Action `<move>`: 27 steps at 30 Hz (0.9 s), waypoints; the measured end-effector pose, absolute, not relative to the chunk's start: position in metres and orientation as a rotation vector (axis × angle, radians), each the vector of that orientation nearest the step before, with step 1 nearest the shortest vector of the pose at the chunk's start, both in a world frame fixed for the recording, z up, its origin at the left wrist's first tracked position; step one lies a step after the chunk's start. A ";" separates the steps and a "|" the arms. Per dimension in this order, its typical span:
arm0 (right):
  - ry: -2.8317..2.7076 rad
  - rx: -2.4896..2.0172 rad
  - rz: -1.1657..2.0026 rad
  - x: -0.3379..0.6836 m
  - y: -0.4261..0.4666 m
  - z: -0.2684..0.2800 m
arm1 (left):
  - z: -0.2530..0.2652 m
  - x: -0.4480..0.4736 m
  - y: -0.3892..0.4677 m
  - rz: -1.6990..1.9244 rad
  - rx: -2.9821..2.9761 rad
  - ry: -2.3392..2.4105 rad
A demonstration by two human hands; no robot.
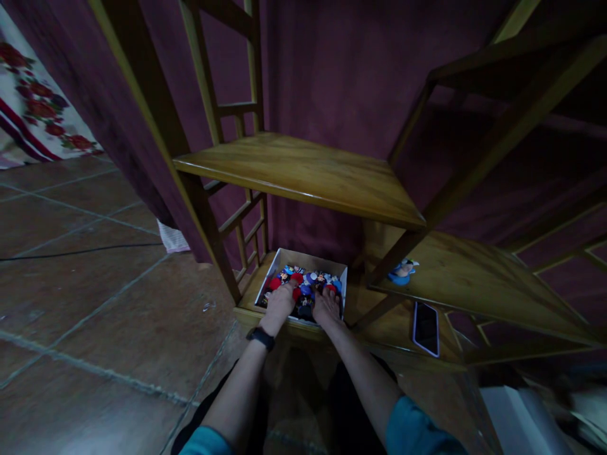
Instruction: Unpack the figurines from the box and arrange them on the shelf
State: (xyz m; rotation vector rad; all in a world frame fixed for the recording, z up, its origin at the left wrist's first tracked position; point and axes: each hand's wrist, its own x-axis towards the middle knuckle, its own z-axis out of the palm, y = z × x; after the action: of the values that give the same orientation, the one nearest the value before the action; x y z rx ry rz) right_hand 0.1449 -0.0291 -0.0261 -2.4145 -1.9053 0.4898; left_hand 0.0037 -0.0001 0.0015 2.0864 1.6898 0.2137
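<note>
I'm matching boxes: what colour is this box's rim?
White; the box rim shows best in the head view.

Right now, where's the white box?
In the head view, the box is below centre on the bottom shelf, left of the phone, left hand and right hand on its contents.

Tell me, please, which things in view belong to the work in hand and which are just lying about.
In hand: left hand, right hand, open box, small colourful items inside it.
Lying about: phone, small blue item, black cable.
</note>
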 end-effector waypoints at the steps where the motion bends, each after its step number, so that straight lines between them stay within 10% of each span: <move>1: -1.904 -2.411 0.496 0.146 -0.029 -0.026 | 0.001 0.002 0.000 0.212 2.090 1.700; 27: -1.422 -1.329 1.061 0.155 -0.010 -0.015 | 0.015 0.013 0.009 0.891 0.670 1.119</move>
State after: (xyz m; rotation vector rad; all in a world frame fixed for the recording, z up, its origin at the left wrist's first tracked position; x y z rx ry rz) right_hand 0.1550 -0.0102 -0.0150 -1.3289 -1.4223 1.0608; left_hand 0.0126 0.0088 0.0150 0.6697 1.1190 0.8911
